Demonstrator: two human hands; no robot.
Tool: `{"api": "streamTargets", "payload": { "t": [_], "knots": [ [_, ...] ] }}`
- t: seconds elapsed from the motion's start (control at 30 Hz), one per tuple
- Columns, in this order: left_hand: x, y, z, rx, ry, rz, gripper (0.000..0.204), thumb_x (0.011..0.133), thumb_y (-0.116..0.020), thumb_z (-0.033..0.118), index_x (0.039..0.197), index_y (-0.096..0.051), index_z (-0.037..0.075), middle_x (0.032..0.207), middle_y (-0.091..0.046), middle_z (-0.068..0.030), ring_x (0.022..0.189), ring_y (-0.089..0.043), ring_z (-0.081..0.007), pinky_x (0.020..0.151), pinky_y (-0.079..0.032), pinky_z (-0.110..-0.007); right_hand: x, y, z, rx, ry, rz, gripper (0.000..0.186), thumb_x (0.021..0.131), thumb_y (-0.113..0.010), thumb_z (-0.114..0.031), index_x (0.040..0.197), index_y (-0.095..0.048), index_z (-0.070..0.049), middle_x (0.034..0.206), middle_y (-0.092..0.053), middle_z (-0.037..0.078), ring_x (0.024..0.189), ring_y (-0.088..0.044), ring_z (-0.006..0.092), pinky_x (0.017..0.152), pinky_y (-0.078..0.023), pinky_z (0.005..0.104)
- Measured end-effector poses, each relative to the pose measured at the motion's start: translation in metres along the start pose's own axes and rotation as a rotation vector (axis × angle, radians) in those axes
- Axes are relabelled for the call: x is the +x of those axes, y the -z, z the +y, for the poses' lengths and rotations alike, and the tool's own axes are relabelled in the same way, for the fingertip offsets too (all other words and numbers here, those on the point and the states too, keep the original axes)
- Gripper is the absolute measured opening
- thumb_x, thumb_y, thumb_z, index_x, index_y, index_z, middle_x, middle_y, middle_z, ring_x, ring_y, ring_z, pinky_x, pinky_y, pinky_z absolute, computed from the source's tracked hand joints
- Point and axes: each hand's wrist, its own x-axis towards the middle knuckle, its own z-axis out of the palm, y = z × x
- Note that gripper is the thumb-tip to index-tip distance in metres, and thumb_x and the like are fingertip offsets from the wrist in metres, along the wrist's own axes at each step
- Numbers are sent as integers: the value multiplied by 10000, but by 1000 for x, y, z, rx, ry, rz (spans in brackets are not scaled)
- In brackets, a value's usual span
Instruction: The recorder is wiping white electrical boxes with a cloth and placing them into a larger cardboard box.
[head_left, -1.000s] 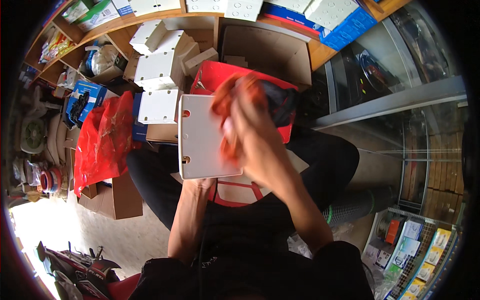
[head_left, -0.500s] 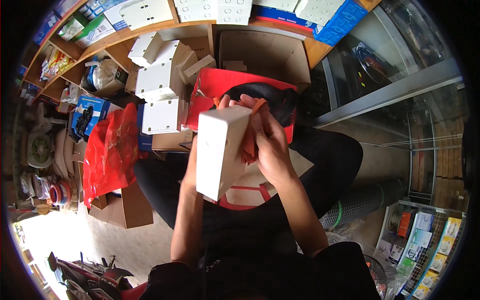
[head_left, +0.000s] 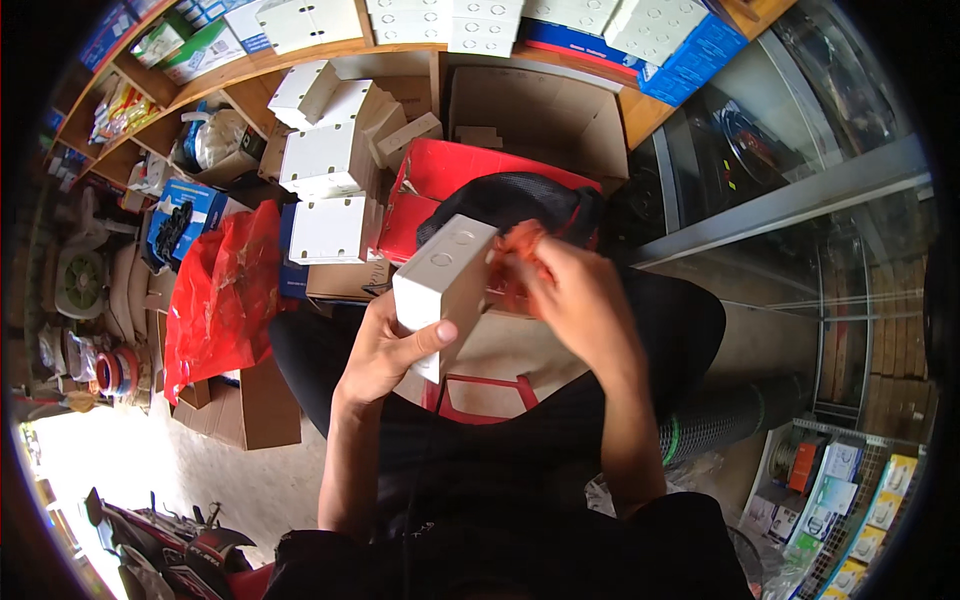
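The white box (head_left: 418,300) was held up in front of the person, between the knees and short of the open red carton (head_left: 425,170), tilted on edge so that a narrow side with two round marks faced up. That narrow side's longer run pointed away from the body and leaned a little to the right; how the long axis of the whole box lay could not be told for sure. The left hand (head_left: 380,350) was the nearer one, its grip clamped on the box at the near left end, with the thumb laid across the near face and the other fingers mostly hidden. The right hand (head_left: 585,295) stood just to the right of the box, its grip closed on a bunched orange cloth (head_left: 522,245). The cloth thus lay between the right hand and the box's right-hand face, though blur hid whether it was touching that face or slightly apart. Beyond them, a black mesh item (head_left: 490,195) lay in the red carton, and a stack of white boxes (head_left: 325,160) stood further left.
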Motion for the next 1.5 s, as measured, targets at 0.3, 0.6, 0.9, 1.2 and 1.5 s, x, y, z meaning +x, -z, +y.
{"api": "streamTargets", "payload": {
  "t": [0.3,0.6,0.9,1.2,1.5],
  "knots": [
    [14,-16,-19,74,-168,179,448,875,-759,66,1281,-580,4,1037,-635,-24,933,-576,-84,841,-489,-265,35,85,-73,35,472,-60,349,898,-772,-298,775,-685,17,729,-602,106,655,-580,238,568,-443,359],
    [15,-43,-7,96,-305,31,459,821,-743,16,1256,-601,-14,911,-680,-10,860,-603,-51,798,-496,-245,69,33,-52,501,600,270,223,946,-656,-34,1123,-530,18,1215,-642,178,953,-618,173,842,-509,285],
    [24,-41,0,37,-371,208,371,787,-774,34,1127,-632,-2,887,-698,-35,824,-631,-73,760,-515,-260,35,-11,-47,114,546,-147,457,1005,-658,-266,1398,-608,-38,1387,-625,158,1358,-546,375,1178,-362,501],
    [15,-43,8,217,-365,239,407,795,-766,51,1173,-629,-16,808,-666,-24,745,-597,-36,648,-494,-232,39,-15,-32,320,566,-49,329,1085,-514,-197,1303,-664,0,1359,-656,159,1336,-581,323,1167,-405,466],
    [25,-39,13,256,-501,348,231,795,-729,42,999,-641,-19,767,-650,-9,682,-590,-61,623,-475,-239,24,-36,-42,307,611,57,272,1042,-588,-204,1238,-700,-51,1344,-650,120,1319,-590,286,1121,-431,470]
  ]
}}
